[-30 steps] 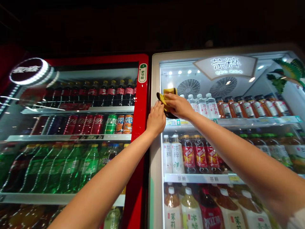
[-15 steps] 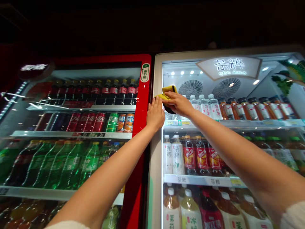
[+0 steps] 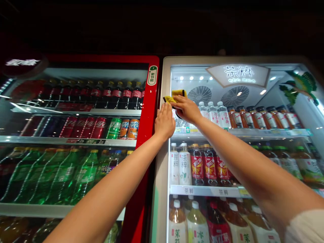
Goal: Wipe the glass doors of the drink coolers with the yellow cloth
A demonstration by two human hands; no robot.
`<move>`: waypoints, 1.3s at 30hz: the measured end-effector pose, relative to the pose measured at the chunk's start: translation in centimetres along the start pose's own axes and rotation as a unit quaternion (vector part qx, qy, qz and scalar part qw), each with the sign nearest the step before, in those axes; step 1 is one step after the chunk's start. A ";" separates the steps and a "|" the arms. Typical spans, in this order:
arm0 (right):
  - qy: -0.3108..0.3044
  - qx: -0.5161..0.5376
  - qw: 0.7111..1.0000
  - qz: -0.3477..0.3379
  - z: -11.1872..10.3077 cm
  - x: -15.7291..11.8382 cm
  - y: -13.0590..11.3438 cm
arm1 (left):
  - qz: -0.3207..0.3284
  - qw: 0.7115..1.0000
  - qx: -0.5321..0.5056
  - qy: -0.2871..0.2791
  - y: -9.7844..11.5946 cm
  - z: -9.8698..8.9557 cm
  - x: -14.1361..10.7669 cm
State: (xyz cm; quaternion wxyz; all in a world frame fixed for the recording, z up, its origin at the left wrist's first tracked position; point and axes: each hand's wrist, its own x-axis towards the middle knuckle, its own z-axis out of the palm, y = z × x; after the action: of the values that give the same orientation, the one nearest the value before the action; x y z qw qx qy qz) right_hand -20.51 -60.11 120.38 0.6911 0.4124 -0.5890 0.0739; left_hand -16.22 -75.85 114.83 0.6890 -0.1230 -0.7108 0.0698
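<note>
A yellow cloth with a dark edge lies bunched against the upper left of the right cooler's glass door. My right hand grips it, fingers bent over the folds. Just left of and below it, my left hand rests on the pale door frame, its fingers stretched upward, their tips near the cloth's lower edge. Its palm faces the frame and is hidden.
A red-framed cooler with cola bottles, cans and green bottles stands at the left. Behind the right glass are shelves of tea bottles, water bottles, round fans and a lit sign. Darkness lies above.
The view has shifted slightly, so the coolers sit a little further left. Both hands remain at nearly the same place on the door, the cloth still in my right hand.
</note>
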 end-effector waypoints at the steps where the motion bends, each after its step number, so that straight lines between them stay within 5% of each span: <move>1: 0.003 -0.004 1.000 -0.002 -0.5 -1.2 1.1 | 0.016 1.000 0.003 -0.006 0.3 0.2 -0.1; 4: 0.026 -0.027 0.996 0.078 -1.9 -2.2 4.9 | 0.065 0.998 0.013 -0.017 0.9 0.8 0.4; 8: 0.048 -0.029 0.986 0.156 -2.2 0.4 6.7 | 0.058 0.998 0.011 -0.021 1.5 1.5 2.2; 11: 0.038 -0.026 0.993 0.107 -1.8 0.2 5.9 | 0.029 1.000 0.006 -0.008 2.8 1.7 3.6; 16: 0.009 -0.024 0.999 -0.031 -3.5 -5.9 8.9 | 0.036 0.998 0.035 -0.039 6.8 1.8 5.7; 20: 0.040 -0.036 0.997 0.051 -5.1 -6.0 13.8 | 0.052 0.994 0.065 -0.074 10.1 2.2 7.4; 24: 0.066 -0.017 0.993 0.093 -4.8 -3.7 14.7 | -0.002 0.997 0.059 -0.057 12.2 3.0 8.9; 30: 0.047 0.004 0.998 -0.031 -6.7 -10.9 15.9 | 0.014 0.999 0.046 -0.025 15.8 5.6 8.7; 35: 0.075 -0.038 0.993 0.085 -10.0 -12.9 20.9 | 0.074 0.996 0.031 -0.025 19.6 7.6 8.9; 39: 0.069 -0.047 0.991 0.107 -10.0 -12.2 21.1 | 0.044 0.998 0.032 -0.014 21.9 8.0 9.3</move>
State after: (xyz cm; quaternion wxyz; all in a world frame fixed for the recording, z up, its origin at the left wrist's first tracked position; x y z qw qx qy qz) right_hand -28.98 -35.14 120.23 0.7366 0.3083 -0.5835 0.1480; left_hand -22.67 -51.79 117.55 0.6789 -0.1313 -0.7115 0.1250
